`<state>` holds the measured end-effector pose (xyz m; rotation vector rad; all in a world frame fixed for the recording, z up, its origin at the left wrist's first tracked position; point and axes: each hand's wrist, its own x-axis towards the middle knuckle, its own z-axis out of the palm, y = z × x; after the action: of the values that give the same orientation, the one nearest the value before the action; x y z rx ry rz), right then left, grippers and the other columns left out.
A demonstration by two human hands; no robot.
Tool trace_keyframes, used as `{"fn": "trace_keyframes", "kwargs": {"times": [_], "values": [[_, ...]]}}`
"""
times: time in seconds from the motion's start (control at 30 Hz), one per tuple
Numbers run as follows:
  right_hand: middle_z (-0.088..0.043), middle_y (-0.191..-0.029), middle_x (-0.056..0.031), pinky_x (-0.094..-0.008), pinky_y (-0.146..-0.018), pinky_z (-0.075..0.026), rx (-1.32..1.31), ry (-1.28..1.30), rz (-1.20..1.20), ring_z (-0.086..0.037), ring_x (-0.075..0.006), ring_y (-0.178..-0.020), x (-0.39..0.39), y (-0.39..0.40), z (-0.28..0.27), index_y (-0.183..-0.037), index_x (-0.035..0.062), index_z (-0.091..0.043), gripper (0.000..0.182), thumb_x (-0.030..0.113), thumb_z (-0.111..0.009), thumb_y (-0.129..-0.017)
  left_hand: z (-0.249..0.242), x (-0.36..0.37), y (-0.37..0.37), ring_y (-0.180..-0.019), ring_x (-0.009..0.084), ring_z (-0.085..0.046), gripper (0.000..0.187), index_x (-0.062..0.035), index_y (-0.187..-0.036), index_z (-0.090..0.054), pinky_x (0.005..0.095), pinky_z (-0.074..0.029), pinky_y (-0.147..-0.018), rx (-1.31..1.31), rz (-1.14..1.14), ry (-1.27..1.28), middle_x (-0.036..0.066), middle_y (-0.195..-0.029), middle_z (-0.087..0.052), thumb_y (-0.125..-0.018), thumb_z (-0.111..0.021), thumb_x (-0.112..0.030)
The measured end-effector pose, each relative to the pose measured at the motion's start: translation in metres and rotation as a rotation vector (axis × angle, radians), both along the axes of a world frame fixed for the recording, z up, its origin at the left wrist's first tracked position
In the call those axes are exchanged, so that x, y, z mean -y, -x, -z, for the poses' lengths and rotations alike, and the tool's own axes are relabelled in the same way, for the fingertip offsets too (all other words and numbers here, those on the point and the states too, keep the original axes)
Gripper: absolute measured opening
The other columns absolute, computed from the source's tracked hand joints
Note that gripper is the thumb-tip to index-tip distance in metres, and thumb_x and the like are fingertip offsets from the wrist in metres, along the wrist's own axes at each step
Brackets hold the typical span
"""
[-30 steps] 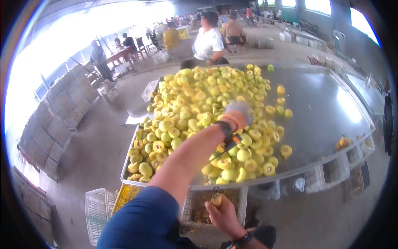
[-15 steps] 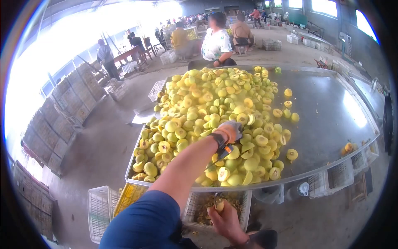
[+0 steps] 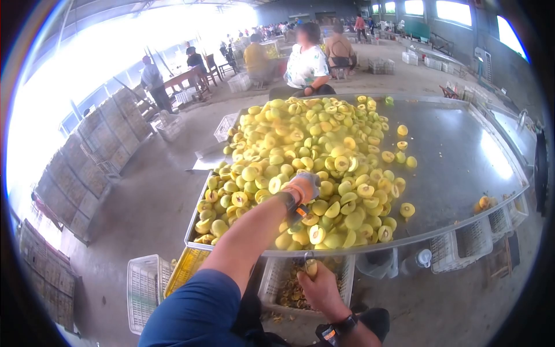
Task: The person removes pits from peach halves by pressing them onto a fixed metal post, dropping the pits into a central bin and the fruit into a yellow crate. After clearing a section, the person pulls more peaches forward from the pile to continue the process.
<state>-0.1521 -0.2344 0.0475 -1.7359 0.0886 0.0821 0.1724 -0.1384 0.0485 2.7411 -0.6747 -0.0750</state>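
Observation:
A large heap of yellow-green halved fruit (image 3: 341,191), peach-like and some with brown pit hollows, covers the left part of a metal table (image 3: 445,144). My left hand (image 3: 305,186), in a greyish glove, reaches onto the middle of the heap; its fingers are turned away, so any fruit in them is hidden. Below the table's front edge, my right hand (image 3: 321,289) is closed around the light handle of a pitting knife (image 3: 311,266) with a looped metal end pointing up. Under it stands a white crate (image 3: 347,280) holding brownish scraps.
A yellow crate (image 3: 186,270) and another white crate (image 3: 141,289) stand at the lower left. More baskets (image 3: 462,248) sit below the table's right edge. A seated person (image 3: 306,66) is behind the table. Stacked crates (image 3: 87,156) line the left side.
My left hand has drawn back slightly to the left over the heap. My right hand with the pitting knife has risen a little towards the table's edge. The view has shifted slightly.

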Motion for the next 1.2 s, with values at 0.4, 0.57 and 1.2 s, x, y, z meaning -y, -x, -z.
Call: {"fn": "trace_keyframes", "kwargs": {"times": [0.4, 0.57, 1.2], "values": [[-0.064, -0.079, -0.0047, -0.0277, -0.043, -0.044, -0.103, -0.510, 0.149, -0.055, -0.0104, -0.050, 0.004, -0.026, -0.005, -0.102, 0.0033, -0.062, 0.024, 0.026, -0.066, -0.106, -0.022, -0.064, 0.184, -0.104, 0.0143, -0.071, 0.035, 0.0005, -0.136, -0.068, 0.0310, -0.058, -0.094, -0.256, 0.074, 0.946, 0.010, -0.115, -0.076, -0.100, -0.070, -0.002], [-0.066, -0.084, -0.0027, -0.0268, -0.044, -0.043, -0.140, -0.545, 0.082, -0.054, -0.0087, -0.051, -0.015, -0.026, 0.003, -0.112, 0.0032, -0.065, 0.022, 0.023, -0.069, -0.105, -0.008, -0.074, 0.244, -0.112, 0.0167, -0.069, 0.033, 0.0017, -0.136, -0.066, 0.0338, -0.056, -0.098, -0.235, 0.024, 1.107, 0.012, -0.122, -0.073, -0.104, -0.065, -0.005], [-0.068, -0.091, -0.0089, -0.0375, -0.076, -0.052, -0.045, 0.009, 0.029, -0.061, -0.0186, -0.080, -0.018, -0.016, 0.019, -0.117, -0.0017, -0.063, 0.024, 0.016, -0.066, -0.101, 0.073, -0.093, 0.230, -0.104, 0.0385, -0.070, 0.038, -0.0016, -0.124, -0.065, 0.0428, -0.055, -0.094, 0.116, -0.120, 0.747, 0.017, -0.109, -0.074, -0.088, -0.075, -0.010]]}}
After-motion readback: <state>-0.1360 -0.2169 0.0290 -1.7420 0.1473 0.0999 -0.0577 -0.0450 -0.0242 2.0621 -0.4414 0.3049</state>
